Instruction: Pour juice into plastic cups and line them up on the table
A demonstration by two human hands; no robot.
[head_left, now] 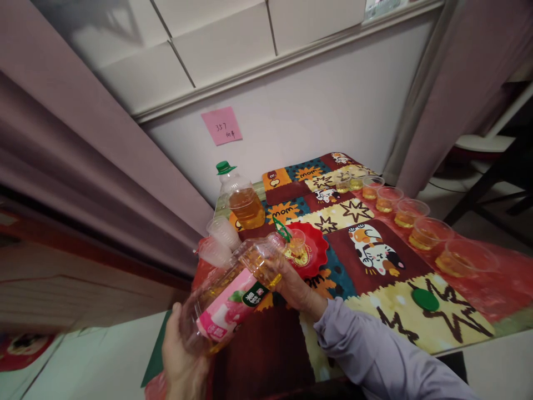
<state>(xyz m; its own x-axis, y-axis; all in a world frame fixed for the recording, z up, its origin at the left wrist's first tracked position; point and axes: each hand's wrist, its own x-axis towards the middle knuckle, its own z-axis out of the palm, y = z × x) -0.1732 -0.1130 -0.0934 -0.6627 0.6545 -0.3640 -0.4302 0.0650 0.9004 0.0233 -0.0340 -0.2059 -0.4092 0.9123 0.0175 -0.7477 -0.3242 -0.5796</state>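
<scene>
My left hand (181, 355) grips the base of a clear juice bottle with a pink label (233, 297). The bottle is tilted, and its open mouth reaches a small clear plastic cup (297, 242). Amber juice lies in the bottle's neck. My right hand (296, 286), in a grey sleeve, reaches under the bottle's neck, its fingers closed round the cup. The cup sits over a red scalloped plate (317, 251). A green bottle cap (425, 300) lies loose on the patterned cloth to the right.
A second bottle with a green cap (240, 201) stands upright behind, partly full. Stacked empty cups (220, 240) lie beside it. Several cups of amber juice (425, 233) line the table's right edge. The colourful cartoon tablecloth (375, 211) covers the table, and a pink note (221, 125) is stuck on the wall.
</scene>
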